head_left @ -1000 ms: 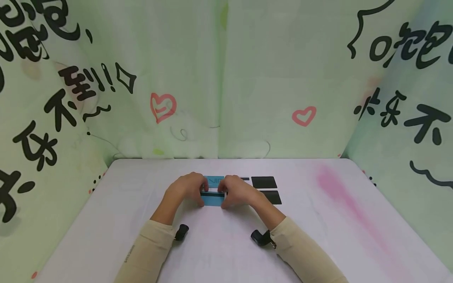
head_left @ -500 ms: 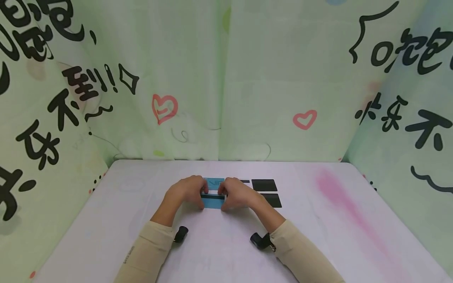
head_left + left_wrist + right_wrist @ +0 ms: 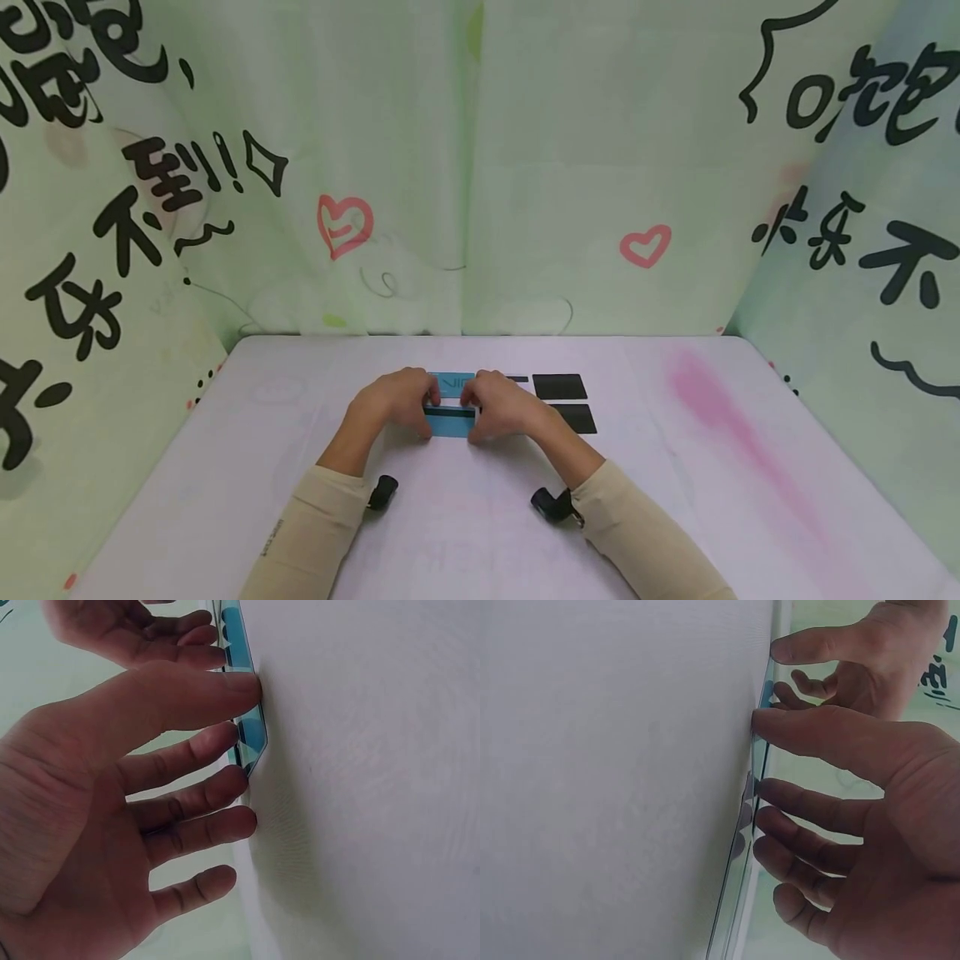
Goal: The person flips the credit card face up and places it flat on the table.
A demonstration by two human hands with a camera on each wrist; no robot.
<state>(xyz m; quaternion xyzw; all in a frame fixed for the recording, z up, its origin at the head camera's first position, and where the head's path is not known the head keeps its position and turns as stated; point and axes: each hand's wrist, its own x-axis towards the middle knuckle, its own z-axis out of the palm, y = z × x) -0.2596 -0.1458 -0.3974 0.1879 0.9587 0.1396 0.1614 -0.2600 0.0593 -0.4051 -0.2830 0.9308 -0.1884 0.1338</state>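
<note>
Pinched the black-striped blue card (image 3: pixel 450 425) with left hand (image 3: pixel 399 400) and right hand (image 3: pixel 504 405), best squared to the far edge of the table (image 3: pixel 465 517).

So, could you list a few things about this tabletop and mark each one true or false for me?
1. The left hand and right hand both touch the near blue card. True.
2. The far dark card lies left of both hands. False: the far dark card lies to their right.
3. The far blue card bears lettering. True.
4. The sleeves are black. False: the sleeves are beige.
5. A pink patch marks the table's right side. True.
</note>
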